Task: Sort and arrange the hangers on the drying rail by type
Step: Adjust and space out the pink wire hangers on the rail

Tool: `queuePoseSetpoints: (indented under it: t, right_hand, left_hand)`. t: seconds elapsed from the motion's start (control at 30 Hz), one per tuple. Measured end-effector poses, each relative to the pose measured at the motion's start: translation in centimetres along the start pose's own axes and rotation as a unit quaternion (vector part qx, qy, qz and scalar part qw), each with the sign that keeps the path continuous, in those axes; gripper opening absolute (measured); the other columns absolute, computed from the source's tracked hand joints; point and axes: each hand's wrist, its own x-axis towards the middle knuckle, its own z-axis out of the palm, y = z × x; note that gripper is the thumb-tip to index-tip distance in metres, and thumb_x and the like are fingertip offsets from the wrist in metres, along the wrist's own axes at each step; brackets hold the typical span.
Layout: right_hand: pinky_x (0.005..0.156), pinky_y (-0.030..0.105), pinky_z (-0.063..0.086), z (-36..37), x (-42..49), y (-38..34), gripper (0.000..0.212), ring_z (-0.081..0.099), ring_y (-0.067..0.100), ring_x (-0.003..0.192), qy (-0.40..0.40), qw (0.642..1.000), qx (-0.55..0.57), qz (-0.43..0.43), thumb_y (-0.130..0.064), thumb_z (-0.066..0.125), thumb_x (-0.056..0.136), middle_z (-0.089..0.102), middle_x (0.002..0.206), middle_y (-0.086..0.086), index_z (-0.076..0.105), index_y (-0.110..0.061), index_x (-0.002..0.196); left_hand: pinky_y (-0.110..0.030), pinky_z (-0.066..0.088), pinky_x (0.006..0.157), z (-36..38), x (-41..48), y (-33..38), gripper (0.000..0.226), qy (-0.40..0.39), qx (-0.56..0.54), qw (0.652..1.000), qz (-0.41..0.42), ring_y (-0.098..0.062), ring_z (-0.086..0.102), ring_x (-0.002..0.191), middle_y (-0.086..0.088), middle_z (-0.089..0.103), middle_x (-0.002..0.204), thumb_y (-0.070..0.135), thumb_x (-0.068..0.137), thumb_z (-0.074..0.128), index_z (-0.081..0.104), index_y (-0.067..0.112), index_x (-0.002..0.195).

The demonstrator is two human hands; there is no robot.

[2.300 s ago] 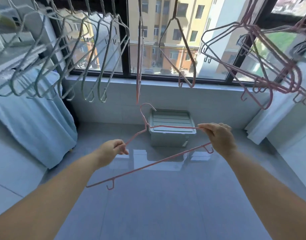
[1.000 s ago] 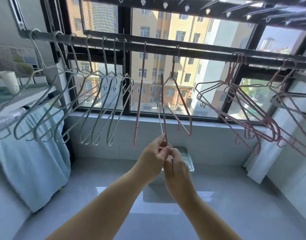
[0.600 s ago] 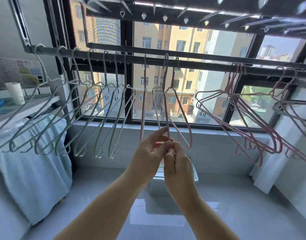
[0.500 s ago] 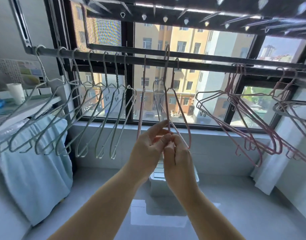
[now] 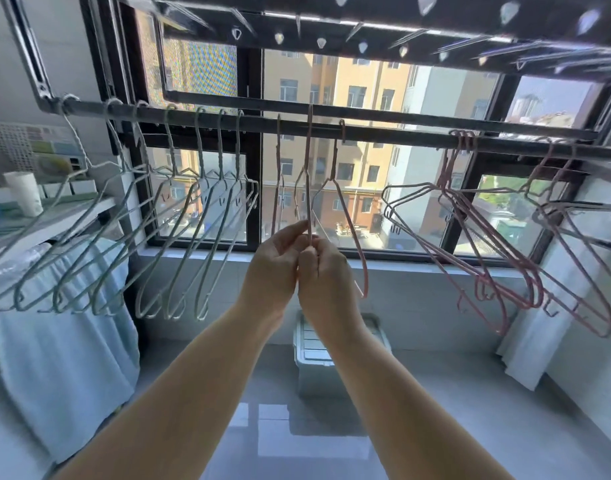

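A dark drying rail [image 5: 383, 133] runs across the window. Several pale green hangers [image 5: 179, 244] hang along its left part. Several pink hangers [image 5: 470, 237] bunch at the right. In the middle, two single pink hangers [image 5: 349, 220] hang on the rail. Between them a third pink hanger [image 5: 308, 174] stands upright, its hook up at the rail. My left hand [image 5: 276, 268] and my right hand [image 5: 326, 275] press together at its bottom, both pinching it. Whether the hook sits over the rail I cannot tell.
A grey lidded plastic bin [image 5: 314, 355] stands on the tiled floor under the window. A light blue cloth [image 5: 54, 358] covers something at the left, below a shelf with a white roll [image 5: 23, 192]. White cloth [image 5: 536, 323] hangs at the right. A second rack with clips [image 5: 366, 26] is overhead.
I turned the pink hanger upright and lifted it from waist height to the rail, hands closing together at its bottom. My view tilted up; over the last half second it rose slightly.
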Motion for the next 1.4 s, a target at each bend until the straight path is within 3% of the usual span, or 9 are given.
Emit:
queuePoseSetpoints:
  t: [0.23, 0.33, 0.43, 0.57, 0.63, 0.77, 0.9, 1.07, 1.4]
  right_hand:
    - [0.070, 0.031, 0.048, -0.7, -1.2, 0.7, 0.028, 0.062, 0.026, 0.087, -0.043, 0.998, -0.010, 0.033, -0.024, 0.031, 0.097, 0.066, 0.096, 0.011, 0.052, -0.011, 0.109]
    - [0.069, 0.017, 0.044, -1.9, -1.8, 0.2, 0.027, 0.058, 0.016, 0.081, -0.059, 0.996, -0.028, 0.054, -0.022, 0.028, 0.098, 0.063, 0.095, 0.006, 0.050, -0.013, 0.110]
    - [0.083, 0.029, 0.042, -4.1, -2.7, -0.3, 0.026, 0.058, 0.024, 0.097, -0.130, 0.973, -0.191, 0.018, -0.021, 0.030, 0.097, 0.063, 0.099, 0.006, 0.049, -0.014, 0.113]
    - [0.085, 0.026, 0.046, -7.5, -2.4, -1.3, 0.029, 0.058, 0.019, 0.098, 0.071, 0.951, -0.275, -0.119, -0.027, 0.055, 0.087, 0.057, 0.111, 0.003, 0.056, -0.019, 0.115]
    - [0.092, 0.026, 0.034, -8.2, -0.7, -0.8, 0.043, 0.046, 0.021, 0.113, 0.067, 0.951, -0.293, -0.070, -0.026, 0.059, 0.085, 0.049, 0.120, 0.007, 0.045, -0.015, 0.124]
    - [0.080, 0.034, 0.043, -6.9, 2.1, 1.1, 0.043, 0.055, 0.025, 0.099, -0.090, 0.970, -0.190, 0.124, -0.027, 0.051, 0.091, 0.055, 0.109, 0.011, 0.037, -0.009, 0.127]
    - [0.068, 0.033, 0.051, -6.1, 2.8, 2.7, 0.031, 0.057, 0.016, 0.071, 0.000, 0.994, -0.081, 0.077, -0.017, 0.038, 0.095, 0.060, 0.081, 0.000, 0.051, -0.005, 0.120]
    - [0.065, 0.036, 0.052, -6.1, 4.2, 3.6, 0.030, 0.053, 0.014, 0.064, 0.069, 0.995, -0.017, 0.064, -0.013, 0.037, 0.093, 0.049, 0.065, -0.008, 0.058, -0.003, 0.111]
    - [0.076, 0.036, 0.054, -7.4, 8.1, 4.3, 0.029, 0.063, 0.026, 0.082, 0.123, 0.991, -0.022, 0.045, -0.008, 0.041, 0.090, 0.067, 0.095, 0.017, 0.063, 0.004, 0.104]
  left_hand:
    - [-0.015, 0.050, 0.059, 0.5, -0.9, -0.8, 0.020, -0.043, -0.026, 0.998, -0.039, -0.005, 0.063, 0.069, 0.007, 0.067, 0.070, 0.016, 0.093, 0.043, 0.062, 0.020, 0.097]
    - [-0.015, 0.049, 0.063, 1.2, -0.9, -0.8, 0.023, -0.048, -0.009, 0.998, -0.041, -0.005, 0.062, 0.071, 0.005, 0.066, 0.078, 0.010, 0.091, 0.046, 0.059, 0.016, 0.108]
    - [-0.018, 0.046, 0.071, 1.5, -1.1, -0.9, 0.025, -0.030, 0.058, 0.998, -0.013, -0.006, 0.061, 0.075, 0.008, 0.064, 0.084, 0.008, 0.090, 0.048, 0.057, 0.014, 0.112]
    - [-0.022, 0.050, 0.081, 1.9, -1.8, -0.8, 0.032, -0.023, 0.158, 0.987, 0.032, -0.003, 0.063, 0.083, 0.006, 0.063, 0.099, 0.012, 0.090, 0.049, 0.049, 0.017, 0.121]
    - [-0.031, 0.049, 0.087, 2.1, -2.2, -1.0, 0.045, -0.014, 0.207, 0.977, 0.045, -0.011, 0.060, 0.096, 0.003, 0.058, 0.113, 0.013, 0.087, 0.054, 0.041, 0.019, 0.129]
    - [-0.028, 0.043, 0.096, 1.9, -3.3, -2.1, 0.083, -0.039, 0.274, 0.958, 0.071, -0.011, 0.048, 0.114, 0.002, 0.044, 0.128, 0.003, 0.075, 0.066, 0.021, 0.025, 0.141]
    - [-0.017, 0.024, 0.109, 1.9, -4.3, -3.3, 0.080, 0.019, 0.363, 0.916, 0.170, -0.003, 0.030, 0.126, 0.004, 0.037, 0.137, 0.000, 0.073, 0.064, 0.025, 0.022, 0.140]
    - [-0.011, 0.034, 0.098, 2.3, -5.8, -4.5, 0.043, 0.091, 0.343, 0.865, 0.355, -0.003, 0.047, 0.108, 0.010, 0.054, 0.113, 0.000, 0.076, 0.061, 0.057, 0.018, 0.114]
    - [-0.012, 0.047, 0.077, 4.8, -7.2, -7.9, 0.036, -0.044, 0.324, 0.912, 0.247, 0.002, 0.056, 0.084, 0.007, 0.065, 0.099, 0.016, 0.083, 0.060, 0.056, 0.026, 0.117]
